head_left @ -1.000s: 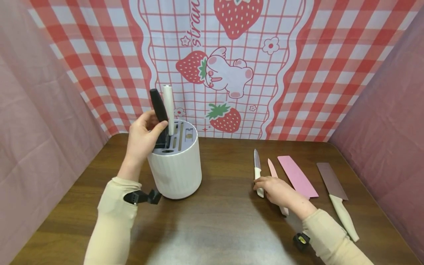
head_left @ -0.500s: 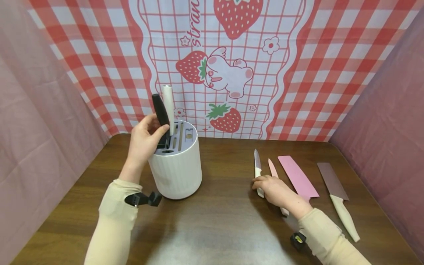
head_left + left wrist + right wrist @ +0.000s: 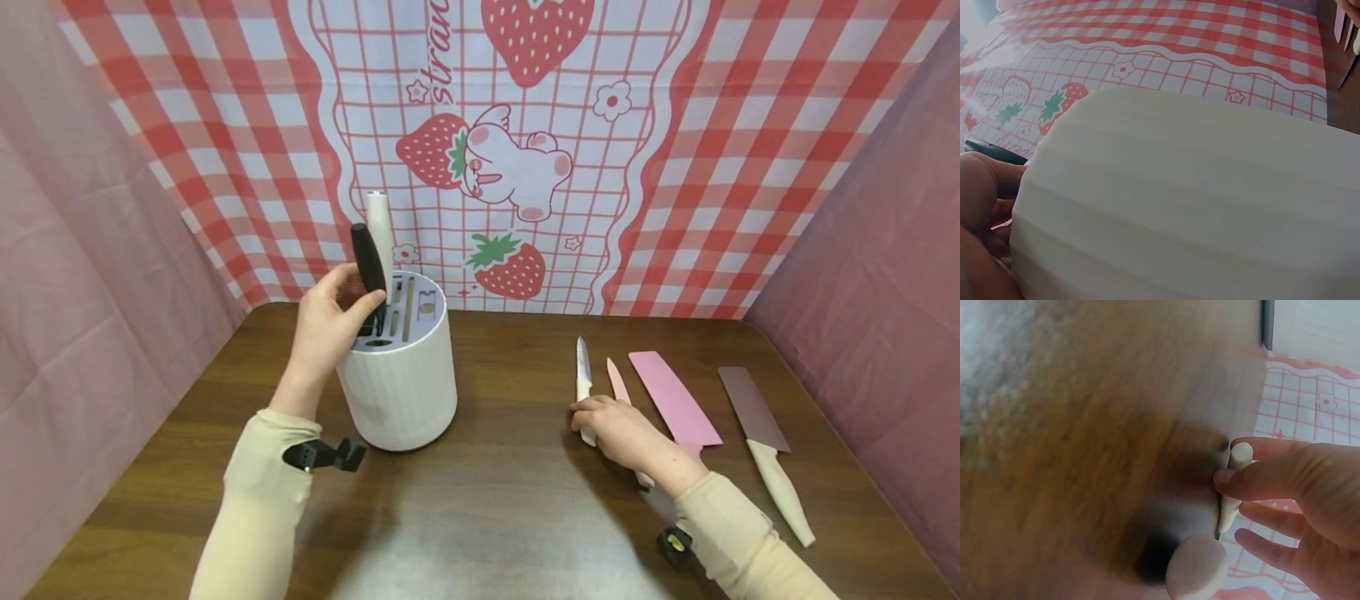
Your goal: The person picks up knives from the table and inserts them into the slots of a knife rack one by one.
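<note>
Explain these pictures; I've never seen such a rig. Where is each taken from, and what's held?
There is no robot: a person works with a bare left hand and right hand. The wide picture is taken from the person's head, looking down; the other two from the left and right wrists. On the table stands a white slotted holder with a white handle sticking up. To its right lie a small white-handled knife, a narrow pink knife, a broad pink knife and a broad cream-handled knife. The left hand grips a black handle at the holder's top; the right hand pinches the small white-handled knife by its handle.
</note>
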Available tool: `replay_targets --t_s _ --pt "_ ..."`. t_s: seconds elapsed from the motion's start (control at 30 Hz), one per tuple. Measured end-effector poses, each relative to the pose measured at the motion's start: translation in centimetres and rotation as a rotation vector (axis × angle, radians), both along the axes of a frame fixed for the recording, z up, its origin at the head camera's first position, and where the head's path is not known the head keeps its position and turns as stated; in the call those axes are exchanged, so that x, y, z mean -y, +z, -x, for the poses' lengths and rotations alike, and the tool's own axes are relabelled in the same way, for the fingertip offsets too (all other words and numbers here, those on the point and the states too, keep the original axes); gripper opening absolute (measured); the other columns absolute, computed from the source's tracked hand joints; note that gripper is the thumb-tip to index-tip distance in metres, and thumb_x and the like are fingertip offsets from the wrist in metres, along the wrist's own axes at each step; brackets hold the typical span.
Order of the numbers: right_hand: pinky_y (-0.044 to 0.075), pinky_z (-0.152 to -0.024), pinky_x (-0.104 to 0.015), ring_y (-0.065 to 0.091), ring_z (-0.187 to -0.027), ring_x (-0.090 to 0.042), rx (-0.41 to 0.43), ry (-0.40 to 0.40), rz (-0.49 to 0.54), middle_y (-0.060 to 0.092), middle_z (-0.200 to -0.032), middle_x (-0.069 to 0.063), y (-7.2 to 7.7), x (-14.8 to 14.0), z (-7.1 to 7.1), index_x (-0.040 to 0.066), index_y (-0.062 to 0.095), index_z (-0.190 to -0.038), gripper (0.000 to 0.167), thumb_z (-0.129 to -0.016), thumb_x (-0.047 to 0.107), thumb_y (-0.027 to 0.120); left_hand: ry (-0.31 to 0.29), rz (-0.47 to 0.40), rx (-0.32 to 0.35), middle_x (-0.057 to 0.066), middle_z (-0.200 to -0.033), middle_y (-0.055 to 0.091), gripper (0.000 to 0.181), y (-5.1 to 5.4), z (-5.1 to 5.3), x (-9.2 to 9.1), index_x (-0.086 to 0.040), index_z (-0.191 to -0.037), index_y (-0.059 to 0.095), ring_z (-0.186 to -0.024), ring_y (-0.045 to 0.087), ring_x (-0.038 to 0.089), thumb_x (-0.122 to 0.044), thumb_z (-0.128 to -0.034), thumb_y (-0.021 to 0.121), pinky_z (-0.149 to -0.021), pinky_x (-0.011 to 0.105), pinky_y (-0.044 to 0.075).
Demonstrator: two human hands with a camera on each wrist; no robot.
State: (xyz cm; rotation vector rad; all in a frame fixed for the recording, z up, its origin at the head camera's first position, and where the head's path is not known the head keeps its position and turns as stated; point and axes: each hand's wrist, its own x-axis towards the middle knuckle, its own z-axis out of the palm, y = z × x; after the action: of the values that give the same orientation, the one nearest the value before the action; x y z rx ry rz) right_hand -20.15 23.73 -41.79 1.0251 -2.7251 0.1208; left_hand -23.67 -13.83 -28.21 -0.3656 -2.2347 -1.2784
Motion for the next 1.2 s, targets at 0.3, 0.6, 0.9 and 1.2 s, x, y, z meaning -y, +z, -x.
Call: replay_targets --t_s 0.3,0.6,0.9,1.2 --pt "0.049 -0.076 -0.042 0.059 -0.096 -0.028 0.002 0.031 0.005 0.064 -0.105 -0.007 -0.3 0.0 0.4 0.015 0.064 -0.081 0.032 -0.061 -0.009 0.065 0.001 -0.012 0.003 0.013 -0.086 0.064 0.029 -0.2 0.1 0.1 -0.002 -0.107 0.06 -0.073 0.053 0.009 -0.016 -0.0819 0.067 -0.065 0.016 0.043" --pt "0.049 -0.073 -0.04 0.06 -0.093 -0.024 -0.047 0.047 0.001 0.065 -0.103 -0.004 -0.3 -0.1 0.5 0.017 0.065 -0.082 0.028 -0.063 -0.005 0.067 -0.012 -0.069 0.02 0.012 -0.089 0.065 0.032 -0.2 -0.2 0.2 -0.006 -0.108 0.062 -0.077 0.056 0.008 -0.018 -0.08 0.07 -0.07 0.016 0.044" --pt "0.049 -0.072 -0.04 0.061 -0.09 -0.023 -0.096 0.073 0.02 0.065 -0.1 -0.003 0.2 -0.1 0.6 0.016 0.064 -0.081 0.026 -0.063 -0.001 0.07 0.004 -0.069 -0.01 0.011 -0.09 0.066 0.031 -0.2 -0.4 0.0 -0.005 -0.107 0.061 -0.079 0.057 0.007 -0.015 -0.0786 0.071 -0.071 0.017 0.045" --pt "0.046 -0.075 -0.04 0.061 -0.089 -0.019 -0.168 0.118 0.031 0.064 -0.097 0.0 0.7 -0.3 1.0 0.016 0.064 -0.084 0.025 -0.064 0.004 0.072 -0.009 -0.074 -0.016 0.012 -0.088 0.065 0.03 -0.2 -0.6 0.1 -0.005 -0.105 0.062 -0.077 0.056 0.007 -0.013 -0.0779 0.071 -0.071 0.02 0.046"
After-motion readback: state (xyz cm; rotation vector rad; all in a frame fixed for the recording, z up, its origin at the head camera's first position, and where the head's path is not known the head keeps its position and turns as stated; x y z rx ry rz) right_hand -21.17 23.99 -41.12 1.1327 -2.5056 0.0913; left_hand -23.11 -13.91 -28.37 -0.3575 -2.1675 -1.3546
